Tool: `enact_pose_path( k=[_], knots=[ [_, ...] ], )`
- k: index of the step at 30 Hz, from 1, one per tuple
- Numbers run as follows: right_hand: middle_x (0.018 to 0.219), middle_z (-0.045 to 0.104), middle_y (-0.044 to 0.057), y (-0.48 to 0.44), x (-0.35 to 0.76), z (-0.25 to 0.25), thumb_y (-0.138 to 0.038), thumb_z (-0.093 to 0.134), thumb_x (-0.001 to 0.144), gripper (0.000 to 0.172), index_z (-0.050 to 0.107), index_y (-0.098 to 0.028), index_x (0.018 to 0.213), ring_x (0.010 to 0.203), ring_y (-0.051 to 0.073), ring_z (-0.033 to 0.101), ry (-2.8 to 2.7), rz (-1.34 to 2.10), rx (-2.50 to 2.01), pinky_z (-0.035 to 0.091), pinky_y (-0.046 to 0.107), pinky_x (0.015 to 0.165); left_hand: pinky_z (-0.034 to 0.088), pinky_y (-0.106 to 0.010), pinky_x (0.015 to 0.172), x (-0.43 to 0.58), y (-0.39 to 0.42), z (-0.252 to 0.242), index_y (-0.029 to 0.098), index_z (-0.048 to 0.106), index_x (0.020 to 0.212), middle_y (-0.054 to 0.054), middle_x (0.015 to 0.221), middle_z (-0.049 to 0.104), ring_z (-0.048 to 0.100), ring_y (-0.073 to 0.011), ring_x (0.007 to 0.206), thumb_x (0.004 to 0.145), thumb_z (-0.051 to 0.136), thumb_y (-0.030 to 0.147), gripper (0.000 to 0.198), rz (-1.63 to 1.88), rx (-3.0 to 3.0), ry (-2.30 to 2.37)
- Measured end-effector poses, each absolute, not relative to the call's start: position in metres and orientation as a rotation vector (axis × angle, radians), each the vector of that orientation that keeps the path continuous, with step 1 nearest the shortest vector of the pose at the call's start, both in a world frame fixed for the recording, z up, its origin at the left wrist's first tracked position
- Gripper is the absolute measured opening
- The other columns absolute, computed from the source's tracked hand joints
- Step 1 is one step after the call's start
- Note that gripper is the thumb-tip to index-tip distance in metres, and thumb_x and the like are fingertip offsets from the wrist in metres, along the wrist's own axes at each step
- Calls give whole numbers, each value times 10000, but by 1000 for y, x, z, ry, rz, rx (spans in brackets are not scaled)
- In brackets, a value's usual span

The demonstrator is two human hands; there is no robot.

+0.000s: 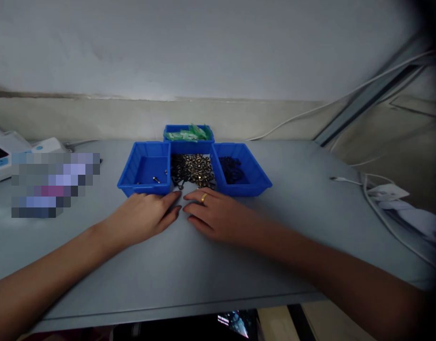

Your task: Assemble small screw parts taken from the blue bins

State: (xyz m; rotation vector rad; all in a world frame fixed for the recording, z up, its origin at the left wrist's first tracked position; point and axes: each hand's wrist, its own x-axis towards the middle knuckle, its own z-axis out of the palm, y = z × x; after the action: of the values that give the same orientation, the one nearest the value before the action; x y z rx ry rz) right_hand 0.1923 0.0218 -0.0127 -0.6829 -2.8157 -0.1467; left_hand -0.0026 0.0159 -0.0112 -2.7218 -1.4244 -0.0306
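At six o'clock of the loose metal pieces (199, 169), the left hand (146, 213) and right hand (221, 215) have parted, seemingly empty fingers, and a hasty sweep could scatter pieces.

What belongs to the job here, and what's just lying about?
Likely in use: left hand, right hand, metal parts, left bin, right bin, dark pieces, rear bin, green packets

Likely just lying about: white device, pixelated item, white cable on the right

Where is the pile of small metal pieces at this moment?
In the head view, the metal pieces lie near centre, between the left blue bin and right blue bin, just beyond the left hand and right hand.
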Motion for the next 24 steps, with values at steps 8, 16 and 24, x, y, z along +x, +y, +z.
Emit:
enact_pose_path(
  k=[8, 16, 24],
  knots=[
    [1160, 524, 130, 23, 194, -21, -313, 379, 863, 298, 530, -121, 1035, 1179, 203, 362, -2771, -126, -801, 338, 391, 957, 460, -318, 555, -3, 17, -12, 192, 447, 1181, -80, 800, 646, 626, -222, 668, 874, 319, 375, 380, -49, -2732, -1411],
    [1087, 566, 121, 22, 191, -18, -264, 374, 866, 275, 552, -97, 993, 1138, 197, 406, -2792, -92, -741, 359, 352, 950, 464, -320, 582, -4, 17, -11, 201, 476, 1144, -79, 826, 642, 622, -217, 695, 875, 322, 373, 354, -31, -2765, -1415],
    [1063, 559, 132, 25, 196, -22, -98, 378, 834, 239, 545, -69, 1002, 1148, 204, 383, -2883, -257, -681, 264, 323, 1015, 473, -357, 626, -3, 17, -8, 210, 450, 1173, -81, 848, 638, 619, -232, 743, 876, 306, 380, 371, 16, -2788, -1464]
  ],
)
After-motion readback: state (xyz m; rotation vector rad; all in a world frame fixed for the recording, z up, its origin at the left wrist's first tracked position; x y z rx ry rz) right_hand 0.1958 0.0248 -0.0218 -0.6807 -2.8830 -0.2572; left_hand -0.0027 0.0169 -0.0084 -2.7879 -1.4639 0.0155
